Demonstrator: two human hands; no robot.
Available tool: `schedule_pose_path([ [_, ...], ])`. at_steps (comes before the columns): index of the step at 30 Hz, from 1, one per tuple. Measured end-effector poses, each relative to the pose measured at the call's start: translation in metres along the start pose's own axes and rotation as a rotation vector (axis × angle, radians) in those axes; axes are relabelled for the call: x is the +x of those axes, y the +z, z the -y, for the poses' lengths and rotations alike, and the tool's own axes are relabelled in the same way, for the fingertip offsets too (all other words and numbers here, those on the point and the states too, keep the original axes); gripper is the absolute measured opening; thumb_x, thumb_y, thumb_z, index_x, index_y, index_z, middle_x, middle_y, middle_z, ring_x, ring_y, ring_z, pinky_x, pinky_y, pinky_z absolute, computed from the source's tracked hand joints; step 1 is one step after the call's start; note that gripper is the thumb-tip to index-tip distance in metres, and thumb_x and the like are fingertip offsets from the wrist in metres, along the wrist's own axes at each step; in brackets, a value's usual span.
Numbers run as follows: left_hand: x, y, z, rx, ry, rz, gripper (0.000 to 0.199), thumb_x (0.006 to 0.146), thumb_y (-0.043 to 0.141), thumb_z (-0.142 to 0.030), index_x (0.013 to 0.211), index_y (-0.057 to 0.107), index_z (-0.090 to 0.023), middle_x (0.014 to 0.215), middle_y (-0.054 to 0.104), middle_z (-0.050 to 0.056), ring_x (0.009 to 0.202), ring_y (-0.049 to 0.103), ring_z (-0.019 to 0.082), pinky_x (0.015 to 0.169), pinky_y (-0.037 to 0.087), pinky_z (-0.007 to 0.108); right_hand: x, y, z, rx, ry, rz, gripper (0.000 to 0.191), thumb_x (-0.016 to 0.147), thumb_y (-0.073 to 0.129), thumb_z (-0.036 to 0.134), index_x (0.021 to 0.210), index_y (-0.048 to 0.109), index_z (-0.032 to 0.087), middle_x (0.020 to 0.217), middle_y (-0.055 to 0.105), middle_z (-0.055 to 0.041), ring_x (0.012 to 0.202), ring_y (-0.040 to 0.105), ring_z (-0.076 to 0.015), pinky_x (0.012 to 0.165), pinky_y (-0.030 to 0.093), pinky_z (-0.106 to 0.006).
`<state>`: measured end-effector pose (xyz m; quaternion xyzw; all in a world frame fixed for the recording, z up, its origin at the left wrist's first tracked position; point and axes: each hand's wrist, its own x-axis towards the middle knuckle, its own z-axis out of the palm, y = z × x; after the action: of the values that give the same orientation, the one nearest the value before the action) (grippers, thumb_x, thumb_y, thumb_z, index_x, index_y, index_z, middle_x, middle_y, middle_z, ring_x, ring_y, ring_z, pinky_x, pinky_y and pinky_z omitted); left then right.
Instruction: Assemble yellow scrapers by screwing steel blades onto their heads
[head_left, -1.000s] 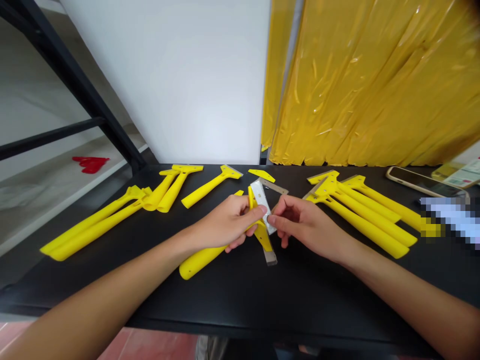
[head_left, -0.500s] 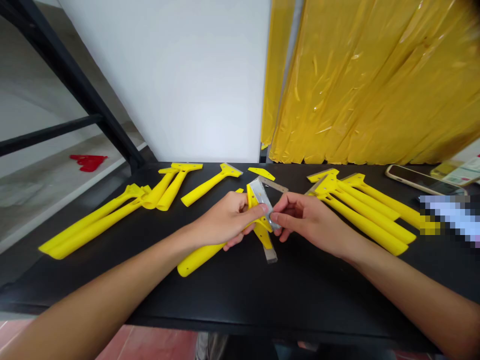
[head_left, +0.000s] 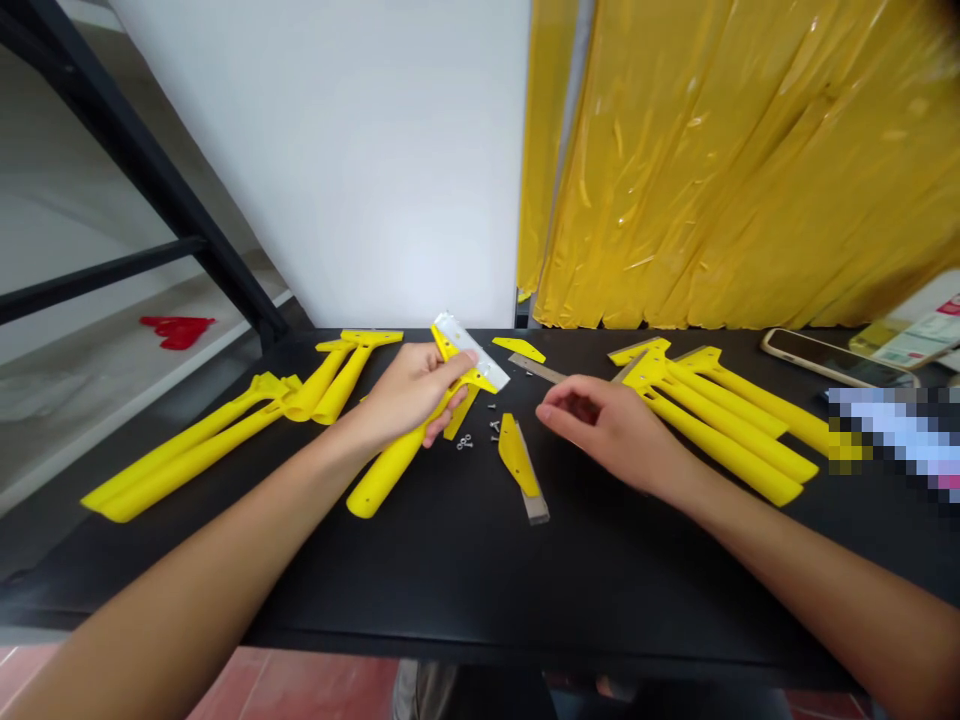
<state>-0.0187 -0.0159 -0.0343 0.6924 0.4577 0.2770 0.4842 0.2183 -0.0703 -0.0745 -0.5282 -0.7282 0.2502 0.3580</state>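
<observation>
My left hand (head_left: 420, 392) is wrapped round a yellow scraper (head_left: 386, 470), its thumb pressing a silver metal strip (head_left: 474, 350) against the scraper's head. To the right, my right hand (head_left: 611, 420) hovers over the table with thumb and fingertips drawn together and nothing visible between them. Small screws (head_left: 494, 428) and nuts (head_left: 463, 441) lie between the hands. Below them a yellow plate (head_left: 516, 455) rests on a grey metal blade (head_left: 536, 505). Another yellow plate (head_left: 519, 349) and a thin blade (head_left: 536, 368) lie farther back.
Several yellow scrapers lie at the left (head_left: 187, 450) and several more at the right (head_left: 735, 430) of the black table (head_left: 420, 600). A phone (head_left: 832, 358) is at the back right. Red pieces (head_left: 178, 330) sit on a shelf at left. Yellow wrapped material (head_left: 735, 170) stands behind.
My left hand has moved left and up with the scraper and metal strip. My right hand has let go of the strip, so the hands are apart and the screws and nuts show.
</observation>
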Motion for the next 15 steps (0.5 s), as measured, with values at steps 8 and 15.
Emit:
schedule_pose_path([
  [8,0.004,0.006,0.006,-0.029,-0.004,-0.029,0.045,0.097,0.058,-0.043,0.059,0.048,-0.022,0.039,0.046,-0.004,0.027,0.042,0.009,0.029,0.036,0.022,-0.016,0.041,0.017,-0.647,-0.094,0.047,0.041,0.086,0.066,0.056,0.099,0.068,0.018,0.098,0.072,-0.008,0.098,0.067,-0.0289,0.066,0.044,-0.035],
  [15,0.001,0.005,0.002,0.055,0.023,0.013,0.053,0.1,0.052,-0.043,0.052,0.048,-0.02,0.035,0.049,-0.001,0.026,0.043,0.009,0.031,0.034,0.021,-0.009,0.029,0.013,-0.617,-0.09,0.024,0.022,0.093,0.054,0.028,0.08,0.07,0.02,0.085,0.073,-0.0041,0.085,0.068,-0.0228,0.064,0.04,-0.033],
])
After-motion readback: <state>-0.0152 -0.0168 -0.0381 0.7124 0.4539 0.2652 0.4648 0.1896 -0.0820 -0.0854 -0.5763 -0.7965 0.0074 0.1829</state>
